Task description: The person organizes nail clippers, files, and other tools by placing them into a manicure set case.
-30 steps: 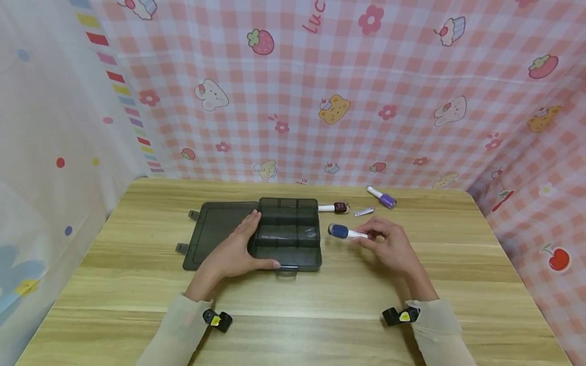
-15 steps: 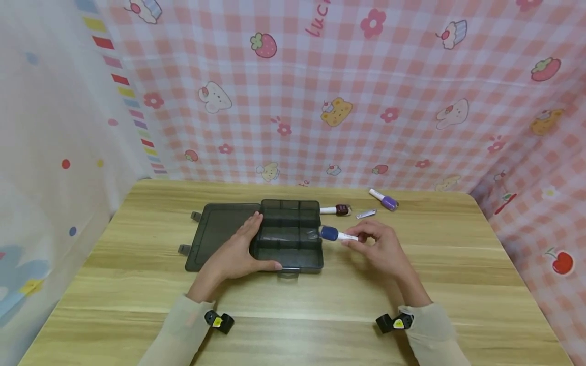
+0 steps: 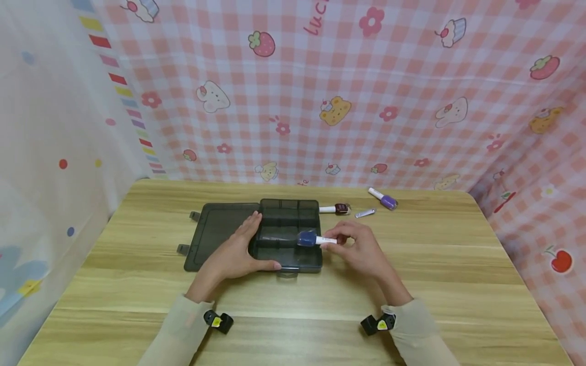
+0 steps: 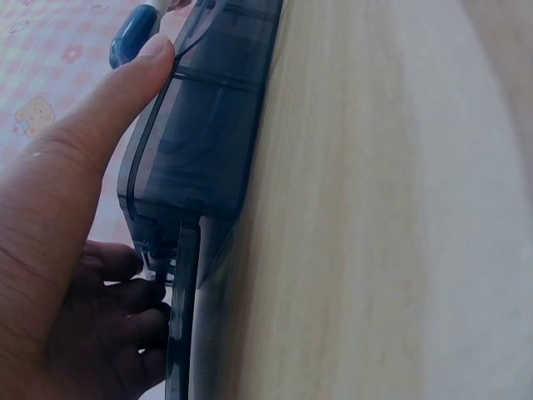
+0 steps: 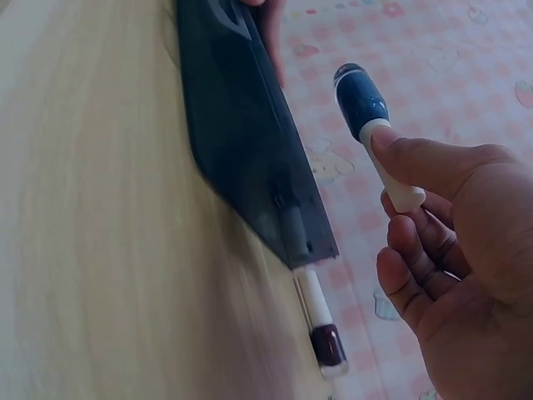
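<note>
A dark translucent divided storage box (image 3: pixel 286 256) lies with its lid (image 3: pixel 222 223) folded flat to the left. My left hand (image 3: pixel 231 254) spreads across the box's left side, the thumb (image 4: pixel 158 58) at the front rim and straight fingers over the hinge side. Between thumb and fingers, my right hand (image 3: pixel 359 249) pinches the white cap of a blue nail polish bottle (image 3: pixel 307 238). The bottle points left, held above the right-hand compartments. In the right wrist view the blue bottle (image 5: pixel 362 100) appears raised clear of the box wall.
A dark red nail polish bottle (image 3: pixel 342 209) lies by the box's back right corner, its white cap towards the box. Farther right are a silver nail clipper (image 3: pixel 365 213) and a purple nail polish bottle (image 3: pixel 388 202). A checked cloth (image 3: pixel 293 137) hangs behind the table.
My right hand has moved left with the blue nail polish bottle, from beside the box to over its compartments. The left hand and the box have stayed in place.
</note>
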Demonstrator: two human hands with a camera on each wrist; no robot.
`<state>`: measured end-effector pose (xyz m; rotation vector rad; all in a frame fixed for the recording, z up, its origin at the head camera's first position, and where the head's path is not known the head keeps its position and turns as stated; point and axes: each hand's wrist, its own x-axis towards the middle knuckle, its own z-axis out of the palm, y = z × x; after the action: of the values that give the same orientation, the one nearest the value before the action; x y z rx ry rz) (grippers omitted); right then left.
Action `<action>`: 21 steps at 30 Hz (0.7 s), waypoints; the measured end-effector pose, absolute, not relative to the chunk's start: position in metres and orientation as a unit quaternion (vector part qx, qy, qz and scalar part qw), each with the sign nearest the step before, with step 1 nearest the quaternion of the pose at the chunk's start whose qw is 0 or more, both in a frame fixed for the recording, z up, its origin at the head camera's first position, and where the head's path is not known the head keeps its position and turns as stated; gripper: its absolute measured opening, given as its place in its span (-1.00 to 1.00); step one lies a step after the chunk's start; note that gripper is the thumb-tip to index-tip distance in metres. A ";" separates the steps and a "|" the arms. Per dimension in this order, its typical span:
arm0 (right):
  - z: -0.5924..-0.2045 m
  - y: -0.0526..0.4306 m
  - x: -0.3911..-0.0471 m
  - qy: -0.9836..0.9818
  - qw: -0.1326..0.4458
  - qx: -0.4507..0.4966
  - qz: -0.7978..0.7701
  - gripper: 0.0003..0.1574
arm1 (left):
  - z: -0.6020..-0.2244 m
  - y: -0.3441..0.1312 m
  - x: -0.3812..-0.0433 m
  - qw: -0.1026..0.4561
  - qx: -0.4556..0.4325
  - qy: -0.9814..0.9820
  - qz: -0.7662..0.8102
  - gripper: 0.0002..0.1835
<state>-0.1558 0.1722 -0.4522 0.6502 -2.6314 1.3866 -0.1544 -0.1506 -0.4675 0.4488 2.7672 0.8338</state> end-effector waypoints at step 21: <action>-0.450 0.138 -0.152 -0.870 0.006 0.226 0.438 -0.88 | -0.468 -0.149 -0.155 0.106 0.148 0.942 0.282 0.49</action>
<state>-0.1525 0.1377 -0.4497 0.7077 -2.7231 1.3717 -0.1548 -0.1492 -0.4681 0.4368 2.7741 0.8302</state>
